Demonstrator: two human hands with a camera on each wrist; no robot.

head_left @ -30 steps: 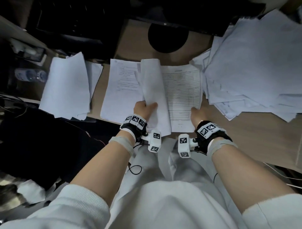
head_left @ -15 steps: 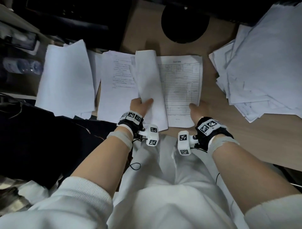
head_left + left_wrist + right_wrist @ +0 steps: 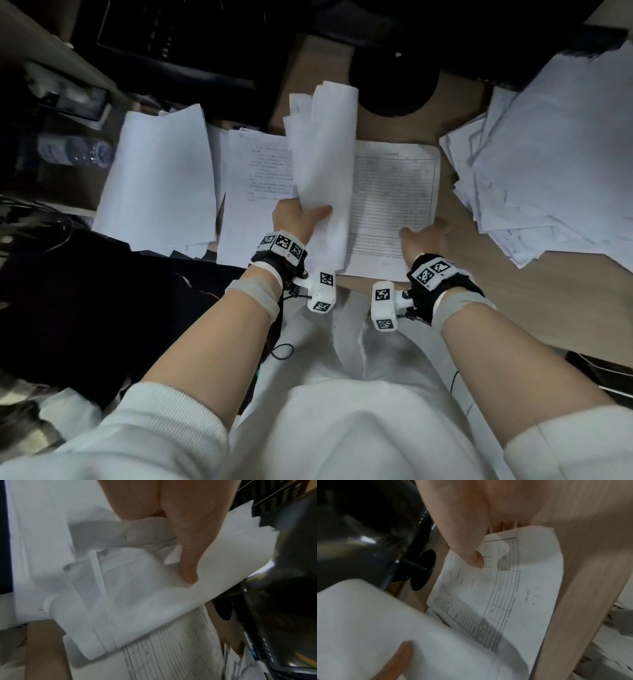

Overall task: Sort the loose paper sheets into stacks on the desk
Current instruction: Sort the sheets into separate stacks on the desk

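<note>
**Left hand lifts a sheaf of sheets over the form on the desk**

The left hand [image 3: 298, 219] grips a curled bundle of blank-faced sheets [image 3: 323, 164] near its lower edge, thumb [image 3: 187, 561] pressed on top and the other fingers tucked beneath; the bundle stands up off the desk [image 3: 513, 308] and arches over the seam between two flat piles. The right hand [image 3: 426, 236] lies on the near right corner of the ruled form [image 3: 394, 192], thumb on the page; whether its other fingers curl under the edge, I cannot tell.

Left of the bundle lies a page of printed text [image 3: 253, 192]; further left, a stack of plain sheets [image 3: 161, 178] hangs partly over the desk edge; at the right sprawls a big untidy heap of loose paper [image 3: 555, 154], edges fanned out.

Behind the papers a round black monitor base [image 3: 394, 92] sits on the wood, just beyond the tip of the raised bundle; a plastic bottle [image 3: 73, 154] lies at the far left in the dark.

The form carries a table of ruled rows and a short title; the print is too small and blurred to read, as is the text page.
</note>
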